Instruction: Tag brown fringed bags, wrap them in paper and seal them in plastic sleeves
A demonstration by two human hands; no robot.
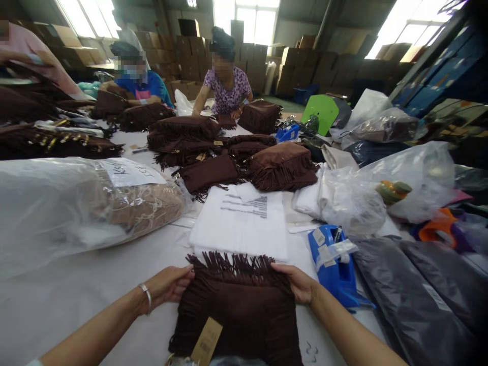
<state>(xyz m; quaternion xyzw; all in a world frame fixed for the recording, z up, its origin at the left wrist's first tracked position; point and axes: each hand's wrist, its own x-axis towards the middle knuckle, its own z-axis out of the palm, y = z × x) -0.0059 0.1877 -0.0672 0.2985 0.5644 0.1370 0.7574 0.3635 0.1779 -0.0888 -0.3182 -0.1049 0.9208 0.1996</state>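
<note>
A dark brown fringed bag [240, 315] lies in front of me on the white-covered table, its fringe pointing away from me. A tan paper tag [207, 340] rests on its near side. My left hand [173, 284] grips the bag's upper left corner, thumb on top. At the opposite corner my right hand [297, 282] pinches the fringed edge. Just beyond the fringe sits a stack of white printed sheets or bags [240, 229]. To the right stands a blue tape dispenser [333, 264].
Several brown fringed bags [282, 165] are piled farther back. A large clear plastic bag [95, 203] of tan goods lies left. Grey plastic packages [412, 295] and clear plastic bags [412, 178] crowd the right. Co-workers [227, 81] sit across the table, with cardboard boxes [305, 61] behind.
</note>
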